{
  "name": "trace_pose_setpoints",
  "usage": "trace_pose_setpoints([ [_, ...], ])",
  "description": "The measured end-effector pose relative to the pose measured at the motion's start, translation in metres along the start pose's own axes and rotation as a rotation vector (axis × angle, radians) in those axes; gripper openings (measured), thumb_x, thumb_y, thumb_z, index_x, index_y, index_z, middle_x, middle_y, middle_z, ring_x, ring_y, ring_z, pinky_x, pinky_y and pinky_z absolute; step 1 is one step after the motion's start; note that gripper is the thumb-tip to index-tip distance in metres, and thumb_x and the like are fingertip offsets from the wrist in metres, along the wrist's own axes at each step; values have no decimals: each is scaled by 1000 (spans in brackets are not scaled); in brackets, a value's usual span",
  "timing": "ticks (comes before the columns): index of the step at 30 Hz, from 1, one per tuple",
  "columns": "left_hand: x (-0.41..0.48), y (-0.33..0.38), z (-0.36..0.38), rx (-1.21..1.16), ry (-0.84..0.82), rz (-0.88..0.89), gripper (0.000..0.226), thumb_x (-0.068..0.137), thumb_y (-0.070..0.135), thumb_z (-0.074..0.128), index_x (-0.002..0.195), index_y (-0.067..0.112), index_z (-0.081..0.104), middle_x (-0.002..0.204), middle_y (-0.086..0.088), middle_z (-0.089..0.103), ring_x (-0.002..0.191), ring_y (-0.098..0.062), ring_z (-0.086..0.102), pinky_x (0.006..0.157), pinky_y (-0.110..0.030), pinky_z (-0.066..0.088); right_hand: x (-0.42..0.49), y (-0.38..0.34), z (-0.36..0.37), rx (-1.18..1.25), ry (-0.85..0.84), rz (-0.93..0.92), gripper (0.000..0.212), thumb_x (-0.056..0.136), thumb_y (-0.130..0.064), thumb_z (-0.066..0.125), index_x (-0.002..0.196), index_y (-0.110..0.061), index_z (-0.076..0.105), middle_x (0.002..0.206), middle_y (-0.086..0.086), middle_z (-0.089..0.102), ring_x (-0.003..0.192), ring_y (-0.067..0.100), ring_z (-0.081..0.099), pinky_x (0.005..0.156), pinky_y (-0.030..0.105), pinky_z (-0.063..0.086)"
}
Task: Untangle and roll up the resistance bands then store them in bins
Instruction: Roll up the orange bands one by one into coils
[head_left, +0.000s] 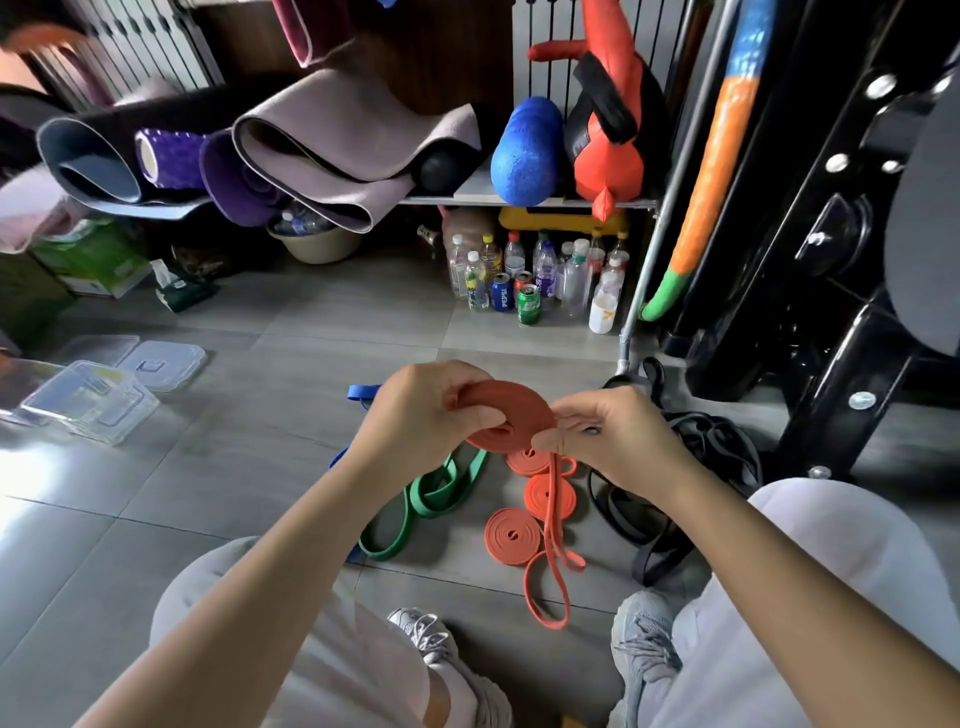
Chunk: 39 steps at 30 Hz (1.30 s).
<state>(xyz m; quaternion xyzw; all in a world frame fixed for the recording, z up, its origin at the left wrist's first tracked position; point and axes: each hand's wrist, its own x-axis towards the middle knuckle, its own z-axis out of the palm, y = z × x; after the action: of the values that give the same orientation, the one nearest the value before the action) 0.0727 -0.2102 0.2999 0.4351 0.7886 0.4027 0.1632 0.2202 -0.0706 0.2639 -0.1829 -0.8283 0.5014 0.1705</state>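
Orange rubber is wound into a flat coil (511, 410), which is held in the air between both hands, above the floor and in front of the knees. The left hand (423, 415) is curled round the coil's left edge, with the thumb laid across its face. The right hand (608, 441) is pinched on the band just where the loose tail (551, 519) leaves the coil. The tail hangs down and ends in a loop lying on the floor (260, 467) ahead of the shoes.

For this step to be done well, the coil is best clamped flat by the left hand so that the inner turns cannot spring open. The tail is best fed in by the right hand under light, even tension, its two strands side by side and untwisted. The hanging tail should be watched, since it passes in front of the finished rolls and could drag them.

Three rolled orange bands (514, 535) lie just below the hands. A green band (431, 493) lies unrolled to their left, a blue band (363, 392) is partly hidden behind the left hand, and tangled black bands (711, 457) lie to the right. Clear plastic bins (88, 402) stand well apart at far left; their contents cannot be made out.
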Motion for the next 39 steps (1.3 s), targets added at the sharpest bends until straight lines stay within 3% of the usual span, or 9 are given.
trace_pose_setpoints([
  [6, -3, 2, 1, -383, 109, -69, 32, 76, -1, 72, 79, 30, 66, 71, 10, 71, 69, -17, 69, 65, -31, 60, 5, 5, 5, 214, 35, -17, 27, 72, -16, 78, 94, -28, 71, 85, -7, 75, 81, 7, 71, 77, 20, 53],
  [13, -14, -6, 18, -859, 58, -252, 24, 71, 14, 68, 94, 12, 63, 89, -8, 71, 80, -21, 69, 70, -36, 60, 8, 7, 14, 420, 98, -63, 23, 63, -19, 76, 80, -33, 73, 82, -13, 74, 80, 6, 71, 74, 16, 53],
  [16, -11, -8, 19, -314, 100, -132, 34, 80, 10, 72, 107, 22, 56, 111, -6, 63, 86, -16, 65, 71, -39, 56, 7, 13, 12, 335, 94, -20, 29, 70, -6, 77, 78, -34, 71, 79, -14, 74, 76, 4, 70, 71, 16, 53],
  [19, -10, -11, 18, 435, 157, 333, 65, 80, 29, 71, 136, 30, 37, 129, 2, 53, 107, -18, 58, 86, -39, 45, 10, 17, 9, 116, 9, 45, 26, 74, -11, 78, 81, -35, 72, 83, -9, 75, 79, 10, 71, 80, 33, 56],
  [23, -6, -5, 17, 678, 31, 679, 51, 76, 8, 72, 124, 24, 61, 103, -4, 66, 84, -26, 65, 73, -34, 51, 12, 13, 8, -6, -24, 0, 30, 74, -16, 75, 83, -44, 71, 84, -11, 75, 80, 6, 70, 80, 35, 56],
  [25, -5, -4, 16, 568, 4, 616, 49, 73, -2, 67, 116, 22, 67, 94, -4, 67, 75, -24, 64, 64, -25, 47, 11, 11, 6, 61, -30, -24, 38, 75, -13, 75, 81, -50, 70, 82, -15, 74, 79, 4, 70, 77, 28, 55],
  [31, -5, -13, 14, 77, 122, 299, 47, 84, 1, 63, 115, 36, 63, 94, 20, 59, 86, 6, 54, 76, -5, 41, 11, 11, 1, 360, 14, 16, 22, 61, -27, 77, 82, -31, 74, 81, -5, 75, 76, 10, 71, 72, 20, 54],
  [34, -7, -14, 13, -177, 215, 157, 55, 83, 0, 65, 105, 50, 58, 93, 22, 62, 91, -1, 60, 82, -14, 47, 8, 12, 0, 448, 18, 5, 23, 61, -18, 75, 85, -19, 74, 81, -2, 75, 75, 11, 71, 70, 19, 54],
  [39, -15, -10, 26, -503, 314, 61, 45, 83, -3, 64, 105, 37, 63, 99, -2, 67, 91, -17, 64, 81, -25, 53, 9, 4, 10, 516, 79, -42, 22, 63, -17, 72, 86, -18, 71, 74, -7, 73, 69, 6, 68, 66, 16, 53],
])
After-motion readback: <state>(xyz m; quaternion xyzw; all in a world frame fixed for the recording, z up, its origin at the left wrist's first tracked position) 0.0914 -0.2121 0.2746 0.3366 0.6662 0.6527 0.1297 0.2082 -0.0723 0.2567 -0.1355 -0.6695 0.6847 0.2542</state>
